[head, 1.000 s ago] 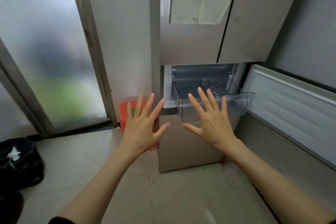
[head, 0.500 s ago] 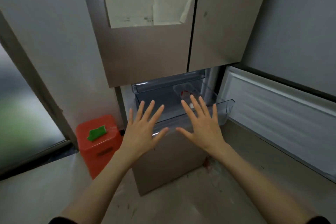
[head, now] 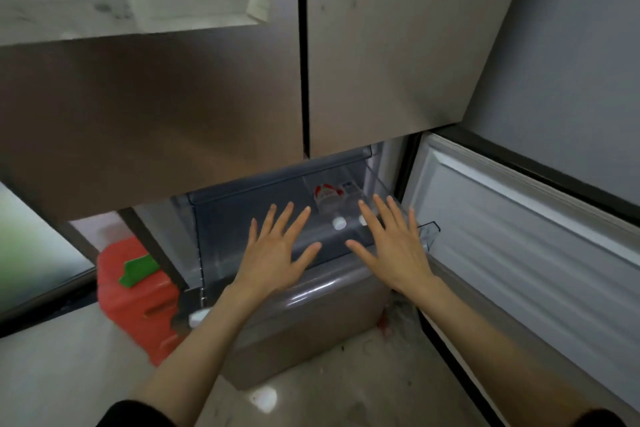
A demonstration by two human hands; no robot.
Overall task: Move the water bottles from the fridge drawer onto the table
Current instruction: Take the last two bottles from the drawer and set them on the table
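we see both hands held out in front of the fridge, palms down, fingers straight and spread, holding nothing. the left hand [head: 277,253] hovers over the front edge of the clear fridge drawer [head: 221,229], which stands pulled out below the two closed upper doors [head: 207,97]. the right hand [head: 394,246] hovers over the right part of the same drawer, its fingers reaching toward the back. we cannot tell whether either hand touches the drawer rim.

inside the drawer, toward the back right and between the two hands, we make out water bottles [head: 327,198] lying down: a red and white label and two white caps [head: 338,224] pointing toward us. one cap sits just beside the right hand's index finger. how many bottles there are we cannot tell, since the plastic and the blur hide the rest.

to the right the lower fridge door [head: 519,246] hangs open, its white inner lining facing us. below the drawer is a closed grey lower drawer front [head: 311,322]. on the floor [head: 69,374] left of the fridge stands a red container [head: 138,302] with a green piece [head: 138,269] on its top. dark sleeves [head: 138,414] show at the bottom edge on both arms.
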